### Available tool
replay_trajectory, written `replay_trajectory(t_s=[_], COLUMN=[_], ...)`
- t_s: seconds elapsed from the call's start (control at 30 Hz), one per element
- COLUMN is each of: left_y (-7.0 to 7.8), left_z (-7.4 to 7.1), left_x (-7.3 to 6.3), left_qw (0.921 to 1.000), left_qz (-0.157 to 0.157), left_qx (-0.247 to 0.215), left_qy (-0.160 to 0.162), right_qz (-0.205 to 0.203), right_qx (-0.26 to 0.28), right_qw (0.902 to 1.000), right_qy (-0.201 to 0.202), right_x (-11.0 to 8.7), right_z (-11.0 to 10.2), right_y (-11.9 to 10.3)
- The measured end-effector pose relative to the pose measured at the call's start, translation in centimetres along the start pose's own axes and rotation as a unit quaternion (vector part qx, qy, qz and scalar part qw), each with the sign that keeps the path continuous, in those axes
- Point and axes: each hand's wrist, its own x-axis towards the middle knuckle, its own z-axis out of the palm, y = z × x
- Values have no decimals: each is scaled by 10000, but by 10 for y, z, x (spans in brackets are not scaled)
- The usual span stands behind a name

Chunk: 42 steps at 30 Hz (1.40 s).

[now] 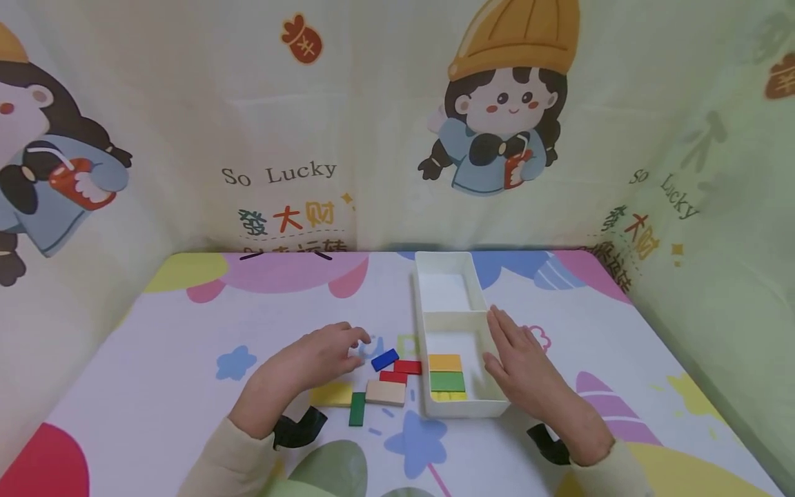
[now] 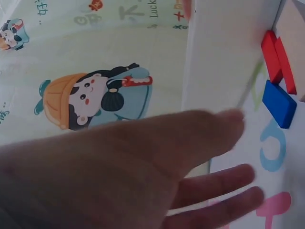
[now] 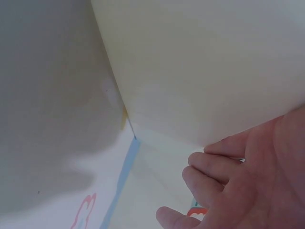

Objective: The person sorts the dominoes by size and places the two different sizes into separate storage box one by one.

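Observation:
My left hand (image 1: 326, 352) hovers beside loose flat blocks, fingers loosely bent with nothing between them. Nearest its fingertips is a blue block (image 1: 385, 359). Two red blocks (image 1: 408, 367), a beige block (image 1: 386, 393), a green block (image 1: 357, 409) and a yellow block (image 1: 332, 395) lie close by. In the left wrist view, the blue block (image 2: 279, 103) lies beyond the fingertips. My right hand (image 1: 522, 355) has straight fingers along the right wall of a white two-compartment box (image 1: 466, 408). Orange (image 1: 445, 362), green and yellow blocks lie flat in its near compartment.
The box's far compartment (image 1: 444, 293) shows its bare floor. A patterned cloth (image 1: 248, 317) covers the table. Printed curtains (image 1: 385, 138) hang behind it and along both sides. Black straps (image 1: 301, 428) are at both wrists.

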Motion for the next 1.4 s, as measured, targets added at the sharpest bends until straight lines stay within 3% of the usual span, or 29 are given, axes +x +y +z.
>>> replay_trajectory(t_s=[0.1,0.23,0.73,1.03,1.3,1.4], left_y=[-5,-7,-1,-5,-10,-12], left_z=[3,8,15,14,14,17], left_x=[-6,-11,-12,-11,-2,1], left_qw=[9976,9934,9935,9957,9949,9940], left_qz=[-318,-603,-619,-591,-481,-424], left_qx=[-360,-325,110,63,886,989], left_qy=[-506,-916,-954,-716,-5,188], right_qz=[16,15,46,10,-10,2], right_qx=[-24,-36,-95,-95,-159,-156], right_qw=[10000,10000,9999,10000,9999,9999], right_qy=[-20,3,-23,-20,7,1], right_x=[2,2,0,0,1,1], right_z=[0,-1,0,0,-2,-1], right_y=[-2,-3,-2,-2,-1,0])
